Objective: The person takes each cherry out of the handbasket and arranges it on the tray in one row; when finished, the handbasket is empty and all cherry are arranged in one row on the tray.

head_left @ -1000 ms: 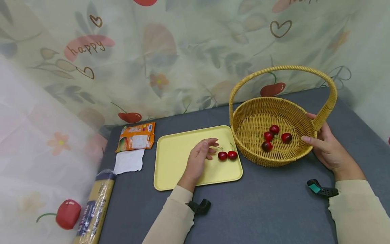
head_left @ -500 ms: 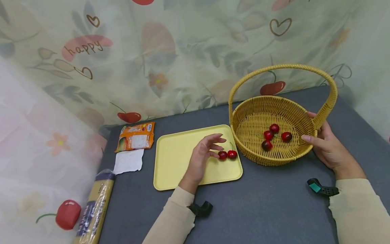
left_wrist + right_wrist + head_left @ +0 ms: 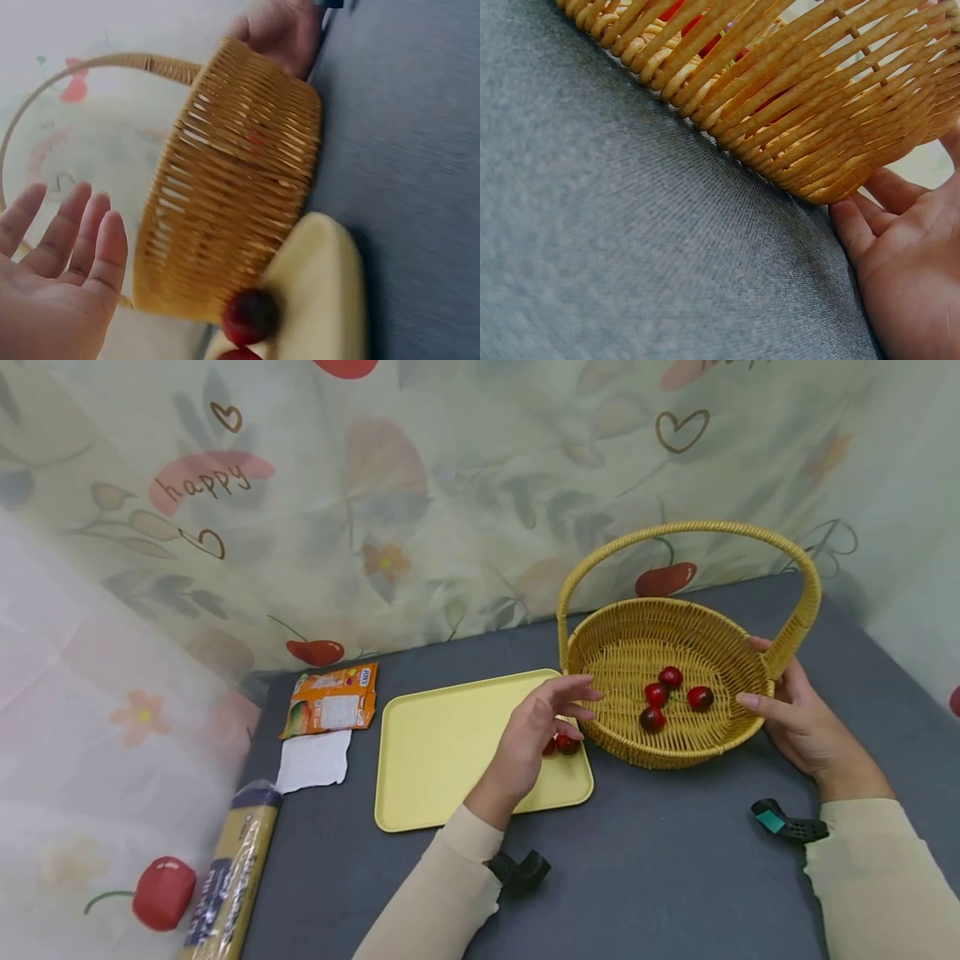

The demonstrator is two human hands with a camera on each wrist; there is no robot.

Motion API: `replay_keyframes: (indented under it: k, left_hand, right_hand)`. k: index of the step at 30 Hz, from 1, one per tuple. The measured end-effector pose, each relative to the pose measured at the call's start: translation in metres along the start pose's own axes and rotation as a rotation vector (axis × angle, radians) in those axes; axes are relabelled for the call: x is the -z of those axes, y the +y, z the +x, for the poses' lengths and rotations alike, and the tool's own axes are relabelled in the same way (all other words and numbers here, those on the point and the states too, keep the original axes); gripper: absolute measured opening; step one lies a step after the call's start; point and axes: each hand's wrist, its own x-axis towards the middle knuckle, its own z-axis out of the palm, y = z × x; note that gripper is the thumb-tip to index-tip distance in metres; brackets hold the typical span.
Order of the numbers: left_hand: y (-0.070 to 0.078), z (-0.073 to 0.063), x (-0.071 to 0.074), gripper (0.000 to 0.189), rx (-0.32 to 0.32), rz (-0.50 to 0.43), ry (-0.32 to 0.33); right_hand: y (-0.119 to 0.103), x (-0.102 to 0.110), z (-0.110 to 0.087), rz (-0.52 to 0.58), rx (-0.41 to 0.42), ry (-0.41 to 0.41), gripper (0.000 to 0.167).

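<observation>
A yellow wicker basket point(image 3: 675, 758) with a tall arched handle stands on the right side of the table, several dark red cherries point(image 3: 656, 695) on its floor. My right hand point(image 3: 806, 731) grips its right rim, thumb over the edge and fingers along the outer wall. Over the right end of a pale yellow tray point(image 3: 435, 760) is my left hand point(image 3: 521, 743), fingers extended toward the basket's left rim and holding nothing. In the left wrist view its palm point(image 3: 52, 307) is bare. Two cherries point(image 3: 567, 744) lie on the tray beneath it, partly hidden by the fingers.
Left of the tray lie an orange snack packet point(image 3: 330, 700) and a white paper piece point(image 3: 313, 762). A long plastic-wrapped pack point(image 3: 236, 868) rests along the table's left edge. A printed curtain point(image 3: 465, 510) hangs behind the grey tabletop point(image 3: 637, 868).
My left hand has moved right, from the tray's middle across the two cherries to near the basket's left rim. The right hand keeps its hold on the basket.
</observation>
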Motion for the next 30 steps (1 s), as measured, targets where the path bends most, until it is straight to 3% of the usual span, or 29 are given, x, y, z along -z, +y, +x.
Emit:
replay_keyframes:
  k: [4, 9, 14, 21, 27, 30]
  left_hand:
    - [0.008, 0.019, -0.007, 0.095, -0.007, -0.028, -0.036]
    - [0.011, 0.04, -0.013, 0.099, 0.034, -0.067, -0.075]
    - [0.004, 0.059, -0.016, 0.099, 0.107, 0.019, -0.133]
    - [-0.011, 0.08, -0.018, 0.057, 0.203, 0.123, -0.196]
    - [-0.017, 0.096, -0.029, 0.05, 0.265, 0.155, -0.25]
    - [-0.021, 0.104, -0.034, 0.048, 0.321, 0.261, -0.286]
  right_hand:
    - [0.0, 0.0, 0.0, -0.014, 0.0, -0.009, 0.077]
    - [-0.001, -0.001, 0.0, -0.011, 0.009, -0.022, 0.075]
    - [-0.001, -0.001, 0.0, -0.016, 0.004, -0.013, 0.076]
    - [0.0, 0.0, -0.001, -0.024, -0.009, -0.006, 0.077]
    - [-0.001, 0.001, 0.0, -0.014, 0.003, -0.016, 0.076]
    - [-0.001, 0.001, 0.0, -0.015, 0.008, -0.022, 0.076]
